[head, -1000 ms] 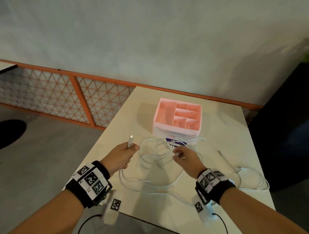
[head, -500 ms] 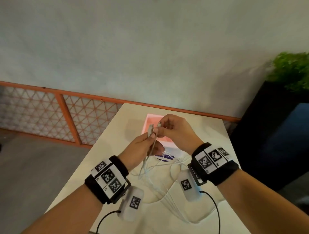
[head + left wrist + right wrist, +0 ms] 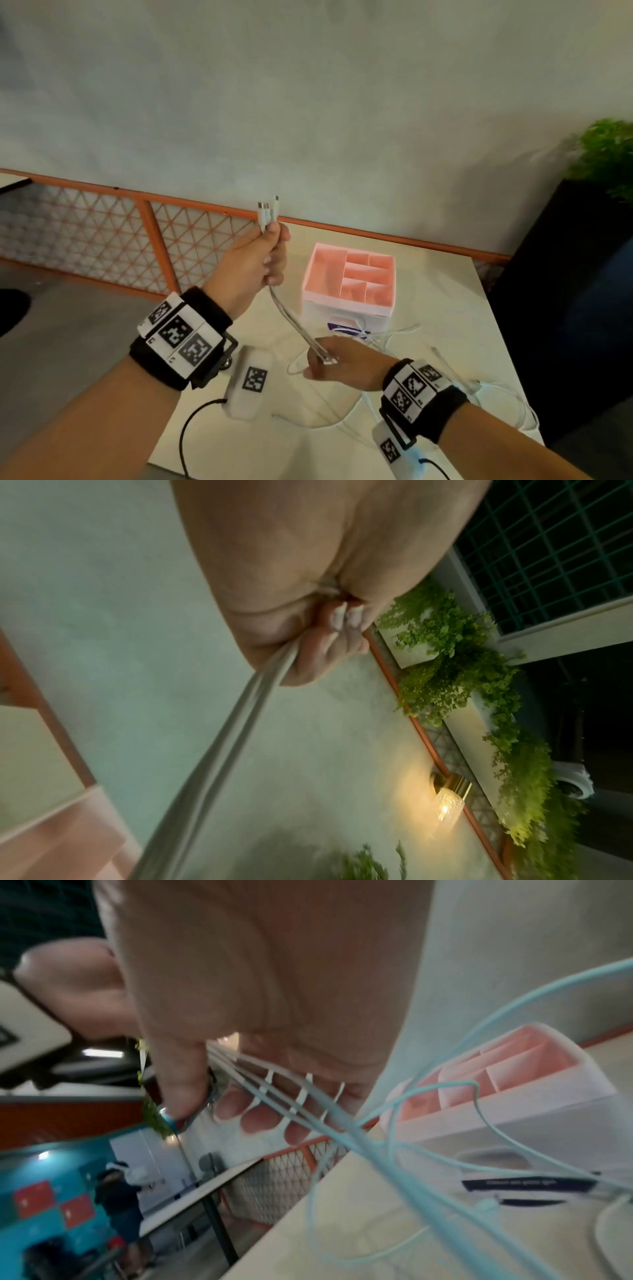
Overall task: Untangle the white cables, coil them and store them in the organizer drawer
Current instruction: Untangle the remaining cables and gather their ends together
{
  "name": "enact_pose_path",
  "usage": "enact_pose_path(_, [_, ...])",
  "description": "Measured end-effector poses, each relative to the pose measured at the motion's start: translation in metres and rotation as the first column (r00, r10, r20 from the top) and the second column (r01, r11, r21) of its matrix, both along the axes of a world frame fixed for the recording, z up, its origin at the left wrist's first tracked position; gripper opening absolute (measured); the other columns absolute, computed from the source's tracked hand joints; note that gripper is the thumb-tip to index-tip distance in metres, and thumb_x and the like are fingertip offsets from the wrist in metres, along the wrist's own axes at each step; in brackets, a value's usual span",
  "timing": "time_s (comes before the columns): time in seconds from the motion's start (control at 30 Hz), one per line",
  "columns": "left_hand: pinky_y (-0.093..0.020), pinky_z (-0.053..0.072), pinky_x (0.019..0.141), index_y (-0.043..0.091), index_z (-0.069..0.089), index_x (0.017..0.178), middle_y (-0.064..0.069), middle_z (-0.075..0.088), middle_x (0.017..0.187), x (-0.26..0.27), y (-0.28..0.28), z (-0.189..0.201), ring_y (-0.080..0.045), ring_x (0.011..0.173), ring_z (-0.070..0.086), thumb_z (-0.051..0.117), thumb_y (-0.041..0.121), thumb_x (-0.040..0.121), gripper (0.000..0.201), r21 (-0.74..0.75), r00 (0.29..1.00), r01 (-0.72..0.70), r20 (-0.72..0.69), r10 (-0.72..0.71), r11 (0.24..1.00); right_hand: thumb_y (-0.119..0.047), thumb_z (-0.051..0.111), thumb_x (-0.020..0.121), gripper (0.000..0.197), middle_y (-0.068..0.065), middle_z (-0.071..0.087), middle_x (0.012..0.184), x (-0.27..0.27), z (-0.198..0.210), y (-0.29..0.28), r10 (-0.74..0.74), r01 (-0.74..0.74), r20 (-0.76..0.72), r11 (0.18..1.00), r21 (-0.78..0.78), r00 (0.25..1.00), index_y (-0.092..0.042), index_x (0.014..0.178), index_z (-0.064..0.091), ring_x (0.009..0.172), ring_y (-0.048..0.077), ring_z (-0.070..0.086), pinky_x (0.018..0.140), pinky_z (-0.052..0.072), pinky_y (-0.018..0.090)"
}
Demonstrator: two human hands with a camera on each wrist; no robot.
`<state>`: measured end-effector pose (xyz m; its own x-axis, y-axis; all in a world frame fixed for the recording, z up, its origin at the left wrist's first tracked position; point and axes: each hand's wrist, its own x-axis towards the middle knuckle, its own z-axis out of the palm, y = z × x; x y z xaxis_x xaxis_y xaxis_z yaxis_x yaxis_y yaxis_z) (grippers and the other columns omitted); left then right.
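Note:
My left hand (image 3: 273,255) is raised left of the organizer and grips a bunch of white cables (image 3: 294,318) just below their plugs (image 3: 267,209), which stick up from the fist. The strands run taut down to my right hand (image 3: 323,359), low over the table, where they pass between curled fingers (image 3: 260,1118) and thumb. Below that hand the cables (image 3: 394,1150) spread into loose loops on the table. The left wrist view shows the cables (image 3: 222,750) leaving my closed fist. The pink-and-white organizer (image 3: 342,317) stands behind, its compartments empty; its drawer is not clearly seen.
Another white cable (image 3: 507,394) lies in loops near the right edge of the white table (image 3: 435,301). An orange lattice railing (image 3: 147,222) runs behind and to the left. A black planter (image 3: 565,291) with greenery (image 3: 606,154) stands at the right.
Both hands were together at the plugs in front of the organizer. Since then the right hand has slid down along the cables toward the table while the left stays raised with the plugs.

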<state>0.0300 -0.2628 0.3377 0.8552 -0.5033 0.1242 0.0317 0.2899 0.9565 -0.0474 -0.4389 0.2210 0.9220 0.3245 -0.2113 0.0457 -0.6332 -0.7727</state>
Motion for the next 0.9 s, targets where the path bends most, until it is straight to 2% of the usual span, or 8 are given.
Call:
enact_pose_path(0.1, [-0.017,0.025,0.041,0.017,0.052,0.078,0.011,0.031,0.048,0.008,0.014,0.011,-0.004,0.041,0.027,0.033,0.026,0.101,0.031,-0.030,0.997,-0.076,0.018,0.077,0.997,-0.028,0.064,0.084,0.024,-0.009,0.059,0.080,0.007,-0.022,-0.012,0.032,-0.021,0.048,0.973,-0.228,0.998,-0.037,0.068,0.048,0.079,0.008,0.056,0.073,0.039,0.016])
enact_pose_path(0.23, [-0.019,0.023,0.042,0.019,0.052,0.078,0.009,0.029,0.052,0.012,0.032,0.018,-0.005,0.043,0.024,0.033,0.027,0.101,0.031,-0.045,0.988,-0.143,0.060,0.145,0.989,-0.023,0.060,0.085,0.005,-0.001,0.060,0.091,0.013,-0.054,-0.043,-0.082,0.087,0.030,0.900,-0.426,0.996,-0.018,0.086,0.062,0.100,0.022,0.059,0.086,0.041,0.026])
enact_pose_path(0.33, [-0.019,0.022,0.042,0.018,0.050,0.078,0.011,0.032,0.050,0.010,0.036,0.016,-0.005,0.043,0.024,0.032,0.026,0.101,0.031,-0.009,0.979,-0.183,0.084,0.183,0.983,-0.020,0.052,0.090,0.012,-0.002,0.055,0.090,0.019,-0.049,-0.061,-0.213,0.229,0.085,0.903,-0.363,0.973,-0.020,0.080,0.059,0.097,0.022,0.058,0.076,0.035,0.023])
enact_pose_path(0.47, [-0.020,0.019,0.043,0.017,0.053,0.079,0.011,0.031,0.051,0.009,0.029,0.003,-0.007,0.045,0.023,0.036,0.028,0.101,0.029,0.151,0.972,-0.217,0.128,0.199,0.964,-0.017,0.044,0.096,0.020,0.005,0.065,0.096,0.029,0.003,-0.067,-0.328,0.363,0.222,0.922,-0.138,0.918,-0.017,0.091,0.063,0.089,0.022,0.060,0.083,0.046,0.029])
enact_pose_path(0.63, [-0.020,0.026,0.047,0.027,0.058,0.086,0.012,0.034,0.055,0.002,0.003,-0.008,-0.004,0.046,0.030,0.062,0.038,0.086,0.011,0.422,0.913,-0.278,0.396,0.101,0.863,-0.041,0.052,0.089,0.032,0.007,0.069,0.095,0.035,0.067,-0.059,-0.276,0.291,0.328,0.957,0.003,0.903,-0.019,0.107,0.066,0.082,0.025,0.063,0.079,0.052,0.036])
enact_pose_path(0.7, [-0.016,0.028,0.048,0.029,0.054,0.106,0.011,0.037,0.061,-0.002,-0.014,-0.013,-0.002,0.049,0.034,0.074,0.044,0.073,0.040,0.526,0.866,-0.296,0.501,-0.009,0.798,-0.046,0.051,0.087,0.037,0.001,0.069,0.097,0.033,0.081,-0.052,-0.190,0.223,0.339,0.973,-0.061,0.921,-0.019,0.108,0.066,0.084,0.025,0.062,0.077,0.052,0.034])
enact_pose_path(0.8, [-0.006,0.036,0.056,0.031,0.044,0.126,0.011,0.056,0.084,-0.001,-0.036,-0.023,0.002,0.067,0.051,0.079,0.042,0.068,0.068,0.626,0.836,-0.261,0.527,-0.152,0.735,-0.028,0.051,0.093,0.020,-0.009,0.058,0.066,0.026,0.097,-0.042,-0.151,0.162,0.314,0.987,-0.008,0.937,-0.015,0.099,0.067,0.057,0.014,0.049,0.056,0.043,0.022])
enact_pose_path(0.9, [-0.018,0.039,0.063,0.037,0.057,0.091,0.010,0.065,0.083,0.000,-0.051,-0.027,-0.012,0.076,0.060,0.067,0.043,0.080,0.016,0.655,0.784,-0.291,0.581,-0.218,0.697,-0.027,0.052,0.093,0.013,-0.014,0.053,0.050,0.018,0.105,-0.043,-0.172,0.160,0.331,0.985,0.064,0.928,-0.027,0.090,0.065,0.046,0.006,0.042,0.049,0.038,0.018])
